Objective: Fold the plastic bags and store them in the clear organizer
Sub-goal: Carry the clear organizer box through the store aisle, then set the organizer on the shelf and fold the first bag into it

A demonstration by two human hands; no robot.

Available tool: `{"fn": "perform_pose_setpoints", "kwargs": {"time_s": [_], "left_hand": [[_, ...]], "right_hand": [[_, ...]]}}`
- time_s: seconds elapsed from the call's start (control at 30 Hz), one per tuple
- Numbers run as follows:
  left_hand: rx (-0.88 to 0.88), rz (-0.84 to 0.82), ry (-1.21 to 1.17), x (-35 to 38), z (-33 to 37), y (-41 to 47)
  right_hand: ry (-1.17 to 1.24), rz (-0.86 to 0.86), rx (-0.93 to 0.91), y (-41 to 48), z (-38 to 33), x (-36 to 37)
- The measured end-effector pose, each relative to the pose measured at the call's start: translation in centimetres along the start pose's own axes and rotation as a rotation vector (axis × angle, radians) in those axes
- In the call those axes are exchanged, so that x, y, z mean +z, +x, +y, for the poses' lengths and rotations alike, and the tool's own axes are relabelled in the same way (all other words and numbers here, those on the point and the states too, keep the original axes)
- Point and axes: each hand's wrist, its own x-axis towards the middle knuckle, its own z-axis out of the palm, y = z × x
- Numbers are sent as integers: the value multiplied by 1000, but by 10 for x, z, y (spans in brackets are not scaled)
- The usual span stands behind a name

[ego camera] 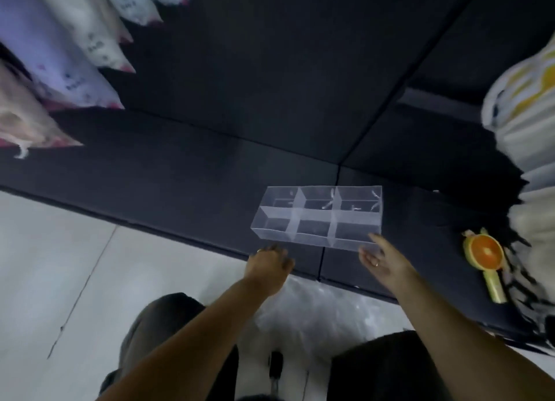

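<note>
A clear organizer (318, 217) with several empty compartments sits on a dark mat near its front edge. My left hand (268, 264) reaches toward its near left corner, fingers loosely bent, just short of the box and holding nothing. My right hand (380, 258) is stretched out with straight fingers; the fingertips touch the organizer's near right corner. A crumpled pile of clear plastic bags (324, 313) lies on the pale floor between my knees, below both arms.
The dark mat (210, 166) covers the floor ahead. Folded pale cloth pieces (69, 70) lie at the far left. A pile of white and yellow fabric (528, 148) fills the right side, with an orange-and-yellow hand fan (486, 256) beside it.
</note>
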Motion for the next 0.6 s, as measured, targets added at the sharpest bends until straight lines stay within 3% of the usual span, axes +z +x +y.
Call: {"fn": "perform_pose_setpoints", "kwargs": {"time_s": [0.27,0.47,0.53,0.6], "left_hand": [[55,-163,349,123,-40,116],[47,-55,353,185,-51,130],[57,-37,366,193,-53,126],[71,-34,390,197,-57,121]], "right_hand": [[86,-122,-30,143,21,-20],[28,-93,-114,182,41,-37],[-34,-65,-167,180,49,-38],[-320,92,-319,172,59,-36]]}}
